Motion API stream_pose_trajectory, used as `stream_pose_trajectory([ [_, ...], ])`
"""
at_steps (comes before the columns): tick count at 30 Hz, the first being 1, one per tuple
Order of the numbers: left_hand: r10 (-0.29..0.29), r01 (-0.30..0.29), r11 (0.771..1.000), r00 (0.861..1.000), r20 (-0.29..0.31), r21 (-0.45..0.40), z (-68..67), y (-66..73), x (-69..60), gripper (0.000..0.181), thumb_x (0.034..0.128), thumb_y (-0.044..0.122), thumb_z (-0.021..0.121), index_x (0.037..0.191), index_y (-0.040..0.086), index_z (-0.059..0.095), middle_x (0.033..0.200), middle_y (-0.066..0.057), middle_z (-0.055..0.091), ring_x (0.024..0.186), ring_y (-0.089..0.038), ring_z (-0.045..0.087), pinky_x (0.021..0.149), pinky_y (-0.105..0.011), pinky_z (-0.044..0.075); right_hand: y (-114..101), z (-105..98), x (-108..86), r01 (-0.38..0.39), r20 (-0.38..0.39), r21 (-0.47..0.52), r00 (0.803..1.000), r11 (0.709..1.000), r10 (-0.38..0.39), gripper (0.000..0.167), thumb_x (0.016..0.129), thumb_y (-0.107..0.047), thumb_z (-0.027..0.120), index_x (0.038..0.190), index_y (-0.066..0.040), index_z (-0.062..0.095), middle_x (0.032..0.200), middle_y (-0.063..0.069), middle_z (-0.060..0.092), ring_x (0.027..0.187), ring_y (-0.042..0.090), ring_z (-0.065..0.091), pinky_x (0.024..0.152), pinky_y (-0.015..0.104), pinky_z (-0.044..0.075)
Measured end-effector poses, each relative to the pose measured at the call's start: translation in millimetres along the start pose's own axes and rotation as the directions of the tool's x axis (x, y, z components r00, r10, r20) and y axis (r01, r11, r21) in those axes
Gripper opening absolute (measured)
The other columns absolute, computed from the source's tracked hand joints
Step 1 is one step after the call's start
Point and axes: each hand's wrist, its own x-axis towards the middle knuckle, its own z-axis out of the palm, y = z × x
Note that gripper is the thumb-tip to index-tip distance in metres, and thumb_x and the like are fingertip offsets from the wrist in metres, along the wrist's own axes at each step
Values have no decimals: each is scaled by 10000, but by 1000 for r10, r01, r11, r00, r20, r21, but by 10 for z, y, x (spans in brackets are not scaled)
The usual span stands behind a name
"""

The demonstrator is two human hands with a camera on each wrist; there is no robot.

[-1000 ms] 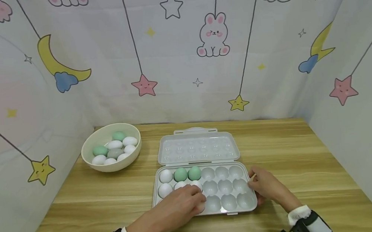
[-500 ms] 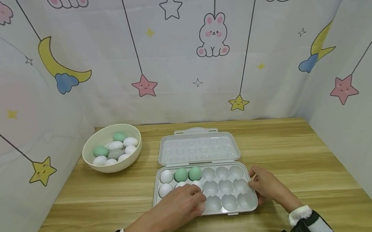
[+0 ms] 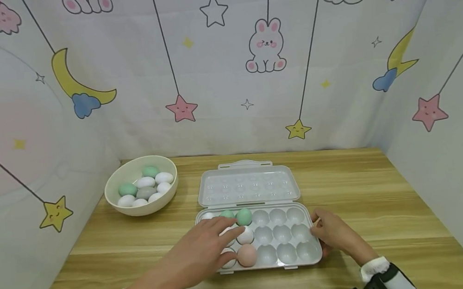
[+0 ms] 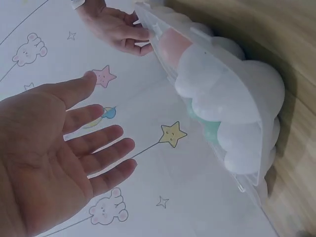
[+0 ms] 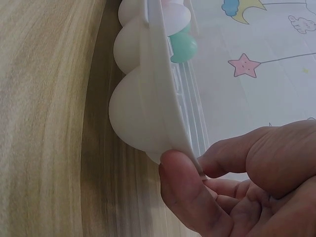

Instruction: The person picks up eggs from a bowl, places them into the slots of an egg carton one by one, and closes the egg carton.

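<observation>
A white plastic egg tray (image 3: pixel 282 234) lies on the table with its clear lid (image 3: pixel 248 185) folded back. In the head view, my left hand (image 3: pixel 196 252) hovers over the tray's left part, fingers spread and holding nothing, hiding some eggs. Just right of it, a pinkish-brown egg (image 3: pixel 247 256) sits in the front row, below a white egg (image 3: pixel 245 235) and a green egg (image 3: pixel 244 216). My right hand (image 3: pixel 334 233) pinches the tray's right edge between thumb and fingers, as the right wrist view also shows. Three columns of cups on the right hold no eggs.
A cream bowl (image 3: pixel 147 209) with several white, green and greyish eggs stands at the back left of the wooden table (image 3: pixel 343 175). Fabric walls (image 3: pixel 224 70) with printed cartoons enclose the back and both sides.
My left hand has let go of the pinkish-brown egg, now uncovered in the front row, and has drawn back left with its fingers spreading. The right hand keeps its hold on the tray edge.
</observation>
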Motion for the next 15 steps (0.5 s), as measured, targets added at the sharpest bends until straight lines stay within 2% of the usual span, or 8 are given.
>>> stream_pose_trajectory([
  [4, 5, -4, 1000, 998, -57, 17, -117, -78, -63, 533, 944, 318, 772, 1410, 124, 602, 1393, -78, 600, 1280, -256, 568, 1073, -442, 472, -13, -1, -2, 2, -5, -7, 1000, 1000, -2, 134, 930, 71, 594, 1053, 54, 545, 714, 123, 562, 439, 225, 595, 409, 402, 547],
  [7, -9, 10, 1000, 997, -71, 14, -206, -147, -109, 568, 954, 347, 757, 1445, 128, 574, 1454, -97, 565, 1341, -286, 525, 1125, -480, 421, -22, 0, -6, 2, -7, -17, 1000, 1000, -2, 133, 930, 73, 595, 1051, 54, 544, 714, 123, 558, 437, 221, 592, 408, 397, 544],
  [11, -57, 58, 998, 996, -69, 16, -354, -238, -179, 635, 979, 445, 695, 1514, 149, 521, 1570, -129, 463, 1438, -348, 433, 1172, -584, 325, -36, -2, -10, -3, -3, -26, 1000, 1000, 3, 131, 935, 74, 597, 1054, 57, 543, 723, 127, 555, 441, 224, 597, 409, 391, 545],
  [15, -112, 114, 993, 991, -72, 27, -524, -333, -250, 683, 1005, 537, 607, 1572, 189, 452, 1632, -126, 376, 1486, -367, 362, 1183, -625, 270, -47, -7, -9, -5, -1, -27, 1000, 1000, 5, 136, 934, 78, 597, 1057, 62, 542, 729, 130, 558, 441, 231, 605, 409, 388, 546],
])
